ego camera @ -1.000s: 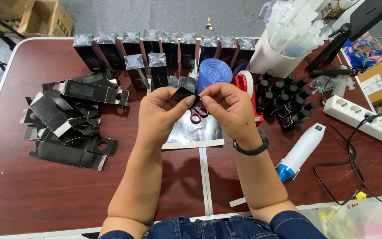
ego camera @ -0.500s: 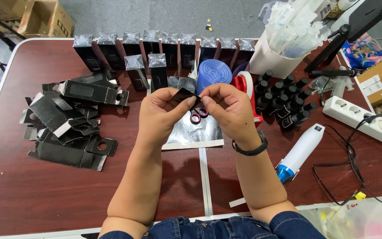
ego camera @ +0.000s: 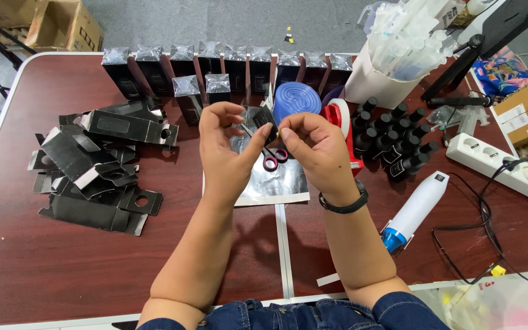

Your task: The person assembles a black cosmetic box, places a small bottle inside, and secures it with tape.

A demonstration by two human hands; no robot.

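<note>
- The small black box [ego camera: 259,117] could slip and drop onto the scissors [ego camera: 268,154] below, I judge, because only my fingertips pinch it above the table [ego camera: 25,269].
- Its thin card might crease if I squeeze unevenly.
- My left hand [ego camera: 227,150] has thumb and forefinger closed on the box's left edge, the other fingers curled loosely apart.
- My right hand [ego camera: 313,150] grips the right edge, fingers drawn together.
- The box sits between both hands, in front of the blue roll [ego camera: 296,99].

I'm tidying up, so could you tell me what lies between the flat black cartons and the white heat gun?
In the head view, both hands and a silver foil sheet with small scissors lie between cartons and heat gun.
</note>
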